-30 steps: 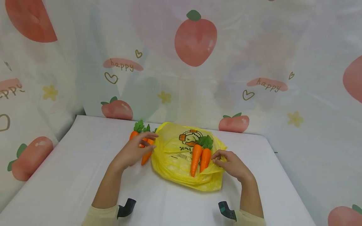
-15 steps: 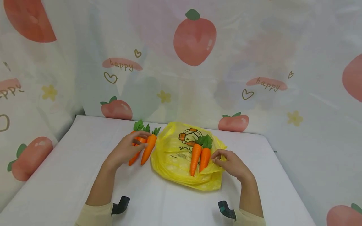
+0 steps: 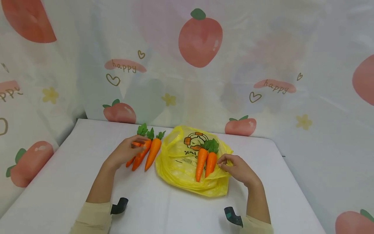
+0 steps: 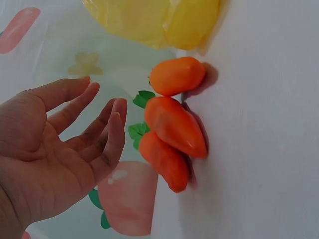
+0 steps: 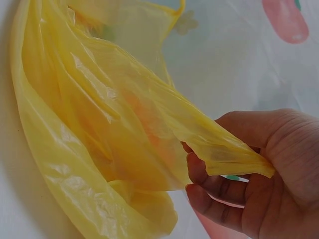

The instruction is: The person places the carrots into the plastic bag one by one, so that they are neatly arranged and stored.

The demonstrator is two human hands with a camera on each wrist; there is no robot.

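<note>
A spread yellow plastic bag (image 3: 175, 169) with a printed duck lies mid-table. Two carrots (image 3: 201, 164) with green tops rest on its film; an orange shape shows through the plastic in the right wrist view. My right hand (image 3: 241, 170) pinches the right edge of the bag (image 5: 219, 154) between thumb and fingers. Left of the bag, three more carrots (image 3: 153, 154) lie side by side. Over the leftmost ones hovers my left hand (image 3: 121, 152), partly covering them. In the left wrist view its fingers (image 4: 117, 134) are loosely bent and hold nothing, apart from the carrots (image 4: 174, 124).
A white table (image 3: 175, 214) carries everything. Its back edge meets a hanging curtain (image 3: 163, 107) printed with fruit and "happy". A black curved piece is attached at each sleeve (image 3: 94, 214).
My left hand has moved left, away from the bag, uncovering the carrots beside it. The bag edge has shifted slightly off the nearest carrot's top. My right hand stays on the bag.
</note>
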